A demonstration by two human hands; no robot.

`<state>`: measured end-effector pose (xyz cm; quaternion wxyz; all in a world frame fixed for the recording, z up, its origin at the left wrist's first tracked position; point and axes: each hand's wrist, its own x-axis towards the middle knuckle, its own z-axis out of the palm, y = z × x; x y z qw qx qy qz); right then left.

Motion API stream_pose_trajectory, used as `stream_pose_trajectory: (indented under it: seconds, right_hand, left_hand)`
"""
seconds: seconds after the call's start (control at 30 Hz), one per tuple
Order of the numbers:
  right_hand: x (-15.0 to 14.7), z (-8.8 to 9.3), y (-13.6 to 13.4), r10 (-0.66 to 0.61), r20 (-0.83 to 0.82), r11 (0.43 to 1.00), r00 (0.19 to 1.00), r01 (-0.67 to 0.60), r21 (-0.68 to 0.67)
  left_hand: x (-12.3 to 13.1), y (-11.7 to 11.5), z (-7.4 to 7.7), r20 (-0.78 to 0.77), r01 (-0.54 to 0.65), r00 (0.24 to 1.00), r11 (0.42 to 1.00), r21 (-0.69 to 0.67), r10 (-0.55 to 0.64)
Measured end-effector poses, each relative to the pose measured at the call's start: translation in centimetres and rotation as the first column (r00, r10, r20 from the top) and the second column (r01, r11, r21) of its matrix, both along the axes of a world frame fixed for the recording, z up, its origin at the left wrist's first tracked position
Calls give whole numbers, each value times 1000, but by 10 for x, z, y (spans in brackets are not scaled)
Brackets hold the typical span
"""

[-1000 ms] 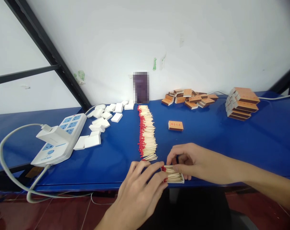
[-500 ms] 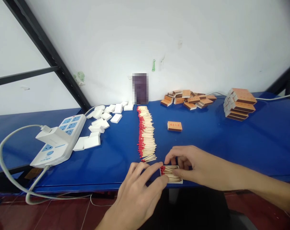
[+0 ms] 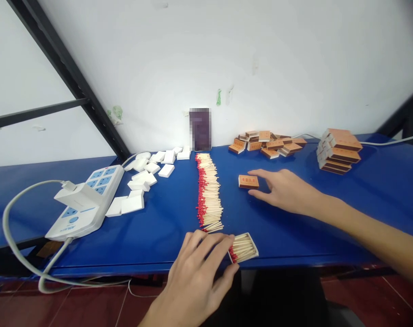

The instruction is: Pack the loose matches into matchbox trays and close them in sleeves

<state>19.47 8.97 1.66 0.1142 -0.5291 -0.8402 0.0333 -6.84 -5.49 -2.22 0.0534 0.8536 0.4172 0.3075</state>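
Observation:
A white matchbox tray (image 3: 254, 251) packed with red-headed matches sits at the table's front edge, turned at a slant. My left hand (image 3: 201, 268) grips its left end between thumb and fingers. Farther back lies an orange matchbox sleeve (image 3: 248, 181), flat on the blue surface. My right hand (image 3: 277, 190) is at the sleeve's right side, thumb and forefinger spread apart along its near and far edges; whether they touch it I cannot tell. A long row of loose matches (image 3: 211, 190), heads to the left, stretches back from my left hand.
White trays (image 3: 138, 186) lie scattered on the left, beside a power strip (image 3: 90, 213) with a plugged-in charger and looping cable. Orange sleeves (image 3: 274, 144) are heaped at the back. Stacked matchboxes (image 3: 340, 150) stand at the right. A pixelated dark rectangle (image 3: 200, 129) leans on the wall.
My right hand has left the tray and moved back to the orange sleeve, its fingers spreading. The tray has turned at a slant beside my left hand.

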Motion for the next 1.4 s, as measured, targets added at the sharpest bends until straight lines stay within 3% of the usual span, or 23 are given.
stream_pose_trajectory:
  seconds: [0.1,0.2,0.3,0.37,0.5,0.87,1.1,1.4]
  right_hand:
    - [8,-6,7,64,-13,998,998,-64,-24]
    - [14,5,-11,143,-76,983,987,-150,-102]
    - [15,20,-45,249,-157,896,956,-289,-337]
    - [12,24,-65,247,-185,842,951,-305,-445]
    - [6,20,-80,219,-244,848,945,-308,-431]
    - [-5,26,-66,289,-302,811,909,-400,-427]
    - [-23,23,-69,351,-379,706,856,-508,-493]
    - [-34,21,-77,392,-494,606,776,-622,-496]
  left_hand:
    - [-1,0,-2,18,-18,1000,1000,-1,18]
    - [-2,2,-4,47,-40,998,999,14,39]
    - [-2,2,-6,81,-64,995,997,30,62]
    - [-1,2,-7,111,-66,992,998,16,64]
    - [-1,0,-7,178,-51,982,998,-35,56]
    - [-2,2,0,236,3,971,987,-162,35]
    - [-2,4,4,220,19,975,969,-247,37]
    - [-3,7,6,303,122,951,972,-203,-56]
